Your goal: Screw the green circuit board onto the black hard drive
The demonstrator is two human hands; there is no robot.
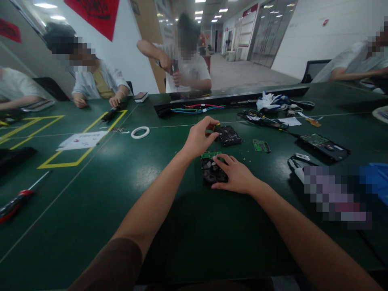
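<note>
A hard drive (208, 174) with a green circuit board strip along its far edge lies on the table in front of me. My right hand (236, 173) grips it from the right, thumb at the near edge and fingers on top. Above its far edge, my left hand (200, 138) pinches a small screwdriver (217, 127) with a yellow and dark handle, held upright. The screwdriver's tip is hard to make out. Just beyond lies a second black hard drive (230, 136). To its right is a loose green circuit board (261, 146), with tiny light bits scattered nearby.
Another drive (324, 147) lies to the right, near cables (257, 119) and gloves (271, 101). A long black housing (236, 97) spans the back. Leftward are a white tape roll (140, 132), papers (81, 140) and a red-handled screwdriver (18, 202). Several people sit around the table.
</note>
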